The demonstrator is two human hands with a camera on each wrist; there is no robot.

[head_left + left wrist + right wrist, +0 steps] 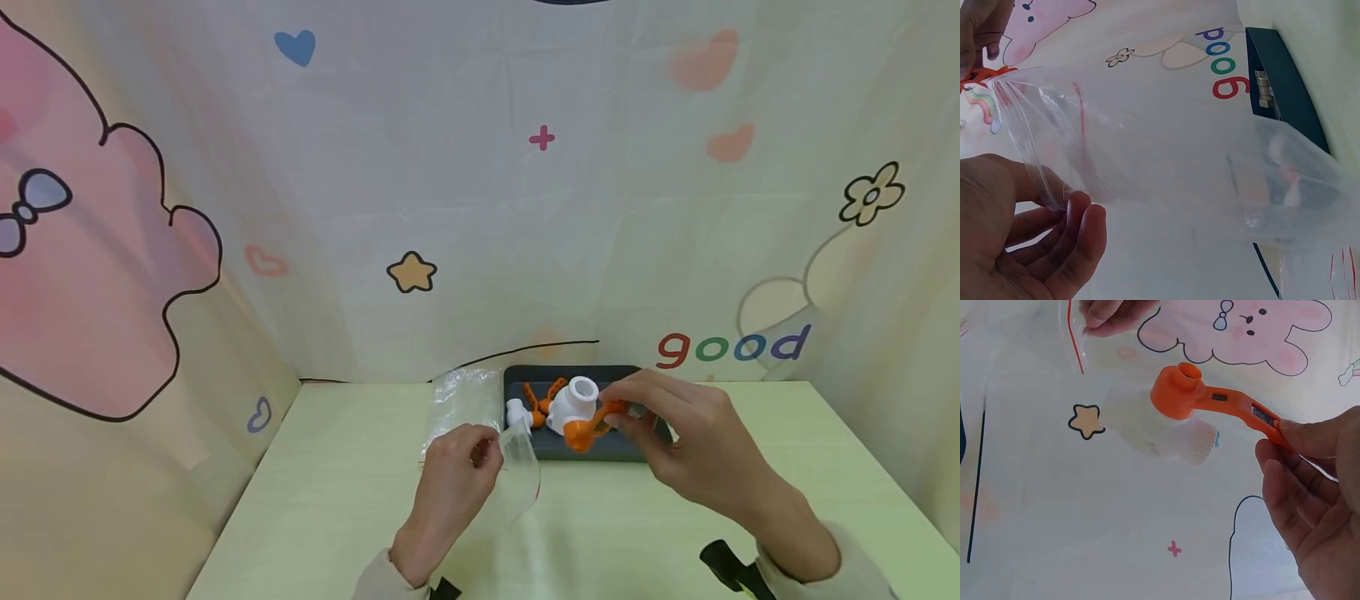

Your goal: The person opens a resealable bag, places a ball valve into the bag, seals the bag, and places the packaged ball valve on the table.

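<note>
Your hands are apart, each clamped on an item. Your left hand (456, 471) pinches a clear bag (1147, 150) at its rim, between thumb and fingers; a red line crosses the bag near that rim. Your right hand (693, 433), between 2 and 3 o'clock of the left, pinches an orange-and-white fitting (1175, 403) by the end of its orange lever. In the head view the fitting sits at 9 o'clock of your right hand, its round orange hub against a white body, in front of a dark tray (543, 450). Contact between fitting and bag cannot be confirmed.

The tray rests on the bench (337, 500), at about 12 o'clock from you. Towards its 9 o'clock end are a small white part (516, 412) and orange parts (538, 418). A metal fitting (1264, 89) also shows in the tray. A second clear bag (465, 400) lies on the bench just beside the tray at 9 o'clock, and at 12 o'clock of your left hand.

Behind the bench hangs a printed curtain (465, 167), with a yellow star (412, 272) at 11 o'clock of the tray. Your sleeves (855, 562) are pale.
</note>
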